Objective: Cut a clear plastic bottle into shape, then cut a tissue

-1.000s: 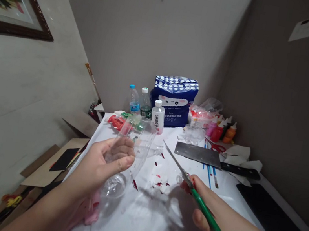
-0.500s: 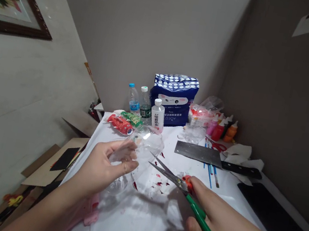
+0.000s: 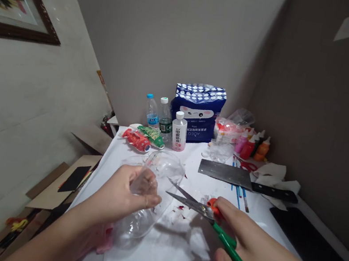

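Observation:
A clear, curved piece of plastic (image 3: 168, 167), which looks like part of a cut bottle, is pinched between the thumb and fingers of my left hand (image 3: 132, 190). My right hand (image 3: 237, 234) grips green-handled scissors (image 3: 226, 237); their blades are parted, with the tips at the plastic's right edge. Whether the blades touch it I cannot tell. An orange-red part shows near the scissors' pivot by my right index finger. Small dark red scraps (image 3: 182, 210) lie on the white tabletop below the blades. Beneath my left wrist a pink object (image 3: 105, 240) is partly hidden.
Behind stand a white-capped bottle (image 3: 179, 132), two more bottles and a blue bag (image 3: 197, 116). Red and green fish-shaped packets (image 3: 137, 140) lie at left. A cleaver (image 3: 225, 174) rests across brushes (image 3: 243, 200) on the right, near paint bottles (image 3: 247, 147) and a black mat (image 3: 313, 245).
My left hand has moved slightly right and turned the plastic, bringing its rounded lower part into view. The scissors stay parted, their tips now slightly lower.

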The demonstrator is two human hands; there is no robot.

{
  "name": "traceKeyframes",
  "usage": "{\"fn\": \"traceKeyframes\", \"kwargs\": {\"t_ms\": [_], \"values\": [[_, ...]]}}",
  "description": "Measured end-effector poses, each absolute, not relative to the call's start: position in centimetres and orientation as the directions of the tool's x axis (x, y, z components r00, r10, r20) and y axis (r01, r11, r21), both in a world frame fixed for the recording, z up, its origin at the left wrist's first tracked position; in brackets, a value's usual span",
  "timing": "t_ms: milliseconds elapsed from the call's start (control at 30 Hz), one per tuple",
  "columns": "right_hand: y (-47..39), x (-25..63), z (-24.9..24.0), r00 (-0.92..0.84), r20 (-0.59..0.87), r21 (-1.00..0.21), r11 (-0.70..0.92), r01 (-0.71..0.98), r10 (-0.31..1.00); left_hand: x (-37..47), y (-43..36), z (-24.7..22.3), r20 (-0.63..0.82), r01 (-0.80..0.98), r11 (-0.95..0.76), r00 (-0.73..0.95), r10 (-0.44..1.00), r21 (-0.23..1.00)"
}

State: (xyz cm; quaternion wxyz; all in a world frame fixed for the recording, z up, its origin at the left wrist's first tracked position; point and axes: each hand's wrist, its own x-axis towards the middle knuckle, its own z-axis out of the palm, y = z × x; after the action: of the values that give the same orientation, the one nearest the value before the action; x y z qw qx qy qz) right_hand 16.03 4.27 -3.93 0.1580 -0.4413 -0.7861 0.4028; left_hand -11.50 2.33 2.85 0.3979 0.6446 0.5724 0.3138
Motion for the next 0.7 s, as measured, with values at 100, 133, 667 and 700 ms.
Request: {"fn": "traceKeyframes", "kwargs": {"t_ms": [100, 133, 667, 700], "values": [[4.1, 15.9, -3.6, -0.556, -0.089, -0.728, 0.327, 0.602, 0.827, -11.4, 2.4, 2.4, -0.103, 0.503, 0.021, 0.137, 0.985, 0.864], [4.1, 15.8, -3.6, -0.551, -0.076, -0.71, 0.343, 0.615, 0.831, -11.4, 2.4, 2.3, -0.112, 0.507, 0.034, 0.124, 0.986, 0.861], [4.5, 14.8, -5.6, -0.604, 0.026, -0.66, 0.467, 0.588, 0.797, -12.3, 3.1, 2.6, -0.259, 0.61, 0.049, 0.261, 0.93, 0.791], [4.4, 14.6, -5.8, -0.608, 0.031, -0.663, 0.472, 0.582, 0.793, -12.5, 3.1, 2.7, -0.267, 0.601, 0.044, 0.287, 0.92, 0.798]]}}
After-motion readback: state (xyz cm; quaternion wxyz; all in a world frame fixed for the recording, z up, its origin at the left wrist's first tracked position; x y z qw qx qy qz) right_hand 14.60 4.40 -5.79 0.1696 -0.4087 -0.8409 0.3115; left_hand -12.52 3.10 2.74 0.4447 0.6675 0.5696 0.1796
